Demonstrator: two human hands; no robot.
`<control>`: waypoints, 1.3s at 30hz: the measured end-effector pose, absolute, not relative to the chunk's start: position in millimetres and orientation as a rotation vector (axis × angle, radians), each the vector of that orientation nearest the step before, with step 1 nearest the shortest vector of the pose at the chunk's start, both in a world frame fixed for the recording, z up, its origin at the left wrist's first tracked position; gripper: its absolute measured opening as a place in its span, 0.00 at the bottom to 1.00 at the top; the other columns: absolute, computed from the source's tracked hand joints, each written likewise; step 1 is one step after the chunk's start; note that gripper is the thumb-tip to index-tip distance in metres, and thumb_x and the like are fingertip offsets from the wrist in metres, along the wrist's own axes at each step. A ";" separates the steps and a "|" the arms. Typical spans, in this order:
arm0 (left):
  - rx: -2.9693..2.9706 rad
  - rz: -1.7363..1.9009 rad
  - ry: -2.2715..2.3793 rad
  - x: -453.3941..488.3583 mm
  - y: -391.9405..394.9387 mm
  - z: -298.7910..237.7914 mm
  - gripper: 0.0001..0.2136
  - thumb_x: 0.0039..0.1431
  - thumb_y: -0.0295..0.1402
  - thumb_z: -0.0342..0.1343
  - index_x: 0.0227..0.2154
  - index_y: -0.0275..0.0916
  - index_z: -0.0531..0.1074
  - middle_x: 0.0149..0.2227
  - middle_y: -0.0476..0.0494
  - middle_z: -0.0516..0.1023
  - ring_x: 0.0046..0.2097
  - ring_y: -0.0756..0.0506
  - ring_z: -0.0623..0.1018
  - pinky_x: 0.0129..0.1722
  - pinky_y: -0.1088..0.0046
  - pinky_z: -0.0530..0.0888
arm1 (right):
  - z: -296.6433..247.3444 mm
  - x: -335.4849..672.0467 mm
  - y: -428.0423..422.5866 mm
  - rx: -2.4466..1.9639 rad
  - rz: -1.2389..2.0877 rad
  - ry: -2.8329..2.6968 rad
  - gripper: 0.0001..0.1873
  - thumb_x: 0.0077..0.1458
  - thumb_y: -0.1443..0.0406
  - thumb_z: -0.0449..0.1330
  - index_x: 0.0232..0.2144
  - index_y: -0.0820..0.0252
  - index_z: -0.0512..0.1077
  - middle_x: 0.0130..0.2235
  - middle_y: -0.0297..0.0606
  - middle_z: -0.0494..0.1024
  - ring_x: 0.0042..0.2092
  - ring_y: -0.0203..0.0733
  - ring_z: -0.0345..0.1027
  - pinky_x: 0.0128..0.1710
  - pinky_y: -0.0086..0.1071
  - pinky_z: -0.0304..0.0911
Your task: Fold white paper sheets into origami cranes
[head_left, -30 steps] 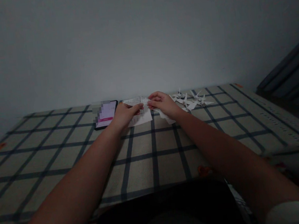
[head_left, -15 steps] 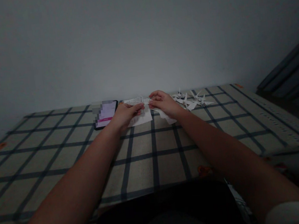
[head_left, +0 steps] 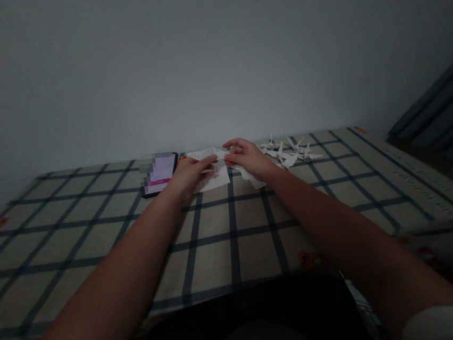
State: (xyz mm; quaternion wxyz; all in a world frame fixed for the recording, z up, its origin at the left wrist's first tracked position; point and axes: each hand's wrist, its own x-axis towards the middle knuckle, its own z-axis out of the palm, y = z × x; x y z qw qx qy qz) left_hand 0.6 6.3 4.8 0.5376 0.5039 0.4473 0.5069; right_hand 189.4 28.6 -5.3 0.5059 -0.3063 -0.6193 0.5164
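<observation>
Your right hand [head_left: 248, 160] — fingers pinching paper [head_left: 220, 153], likely steadying it; left hand's [head_left: 189, 174] parted — cranes [head_left: 281, 154] aside, likely leaving room.

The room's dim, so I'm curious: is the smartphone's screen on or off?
On: the smartphone shows a lit, pale lilac screen with a pink bar.

White paper [head_left: 221, 178], blue-checked beige tablecloth [head_left: 211, 222]

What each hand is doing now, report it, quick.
Left hand: at the paper sheet, grip cannot be told.
Right hand: half-curled beside that sheet, hold cannot be told.
</observation>
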 end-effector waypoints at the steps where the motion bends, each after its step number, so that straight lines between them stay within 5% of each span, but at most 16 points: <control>1: 1.204 1.230 1.065 0.4 6.1 4.7 0.20 0.38 0.40 0.74 0.33 0.34 0.80 0.35 0.42 0.81 0.31 0.51 0.76 0.29 0.78 0.72 | -5.6 188.9 28.4 -0.745 1.266 -1.496 0.14 0.52 0.70 0.65 0.42 0.57 0.71 0.26 0.26 0.71 0.31 0.33 0.70 0.37 0.29 0.72; 9: 1.380 1.185 1.190 -1.5 5.9 3.8 0.13 0.42 0.37 0.71 0.25 0.33 0.78 0.21 0.47 0.75 0.23 0.53 0.69 0.24 0.76 0.65 | -9.2 185.2 28.6 -0.830 1.315 -1.547 0.10 0.52 0.67 0.67 0.39 0.60 0.76 0.41 0.39 0.79 0.39 0.37 0.73 0.41 0.33 0.73; 24: 1.387 1.275 1.041 -0.3 3.6 4.4 0.22 0.41 0.40 0.73 0.40 0.36 0.79 0.36 0.44 0.82 0.33 0.50 0.77 0.33 0.75 0.73 | -12.6 186.8 29.8 -0.802 1.277 -1.620 0.20 0.48 0.68 0.68 0.45 0.59 0.72 0.28 0.28 0.70 0.31 0.34 0.67 0.33 0.28 0.65; 30: 1.342 1.186 1.088 2.0 5.7 1.6 0.20 0.40 0.47 0.73 0.25 0.36 0.75 0.27 0.46 0.76 0.30 0.50 0.74 0.32 0.74 0.73 | -11.8 186.0 28.2 -0.776 1.284 -1.596 0.21 0.49 0.66 0.68 0.47 0.58 0.70 0.27 0.27 0.71 0.31 0.34 0.68 0.33 0.29 0.65; 36: 1.613 1.151 1.262 0.4 2.3 5.3 0.16 0.48 0.44 0.68 0.20 0.37 0.73 0.20 0.50 0.71 0.24 0.51 0.69 0.27 0.74 0.67 | -5.1 184.4 23.6 -0.845 1.270 -1.559 0.06 0.54 0.64 0.65 0.32 0.60 0.72 0.31 0.33 0.75 0.32 0.34 0.68 0.35 0.30 0.67; 39: 1.514 1.239 1.201 0.3 4.3 3.9 0.16 0.46 0.46 0.68 0.22 0.37 0.73 0.23 0.50 0.72 0.27 0.50 0.72 0.30 0.74 0.70 | -4.1 185.4 22.4 -0.889 1.209 -1.593 0.08 0.54 0.64 0.64 0.26 0.60 0.70 0.28 0.32 0.73 0.31 0.33 0.66 0.36 0.30 0.66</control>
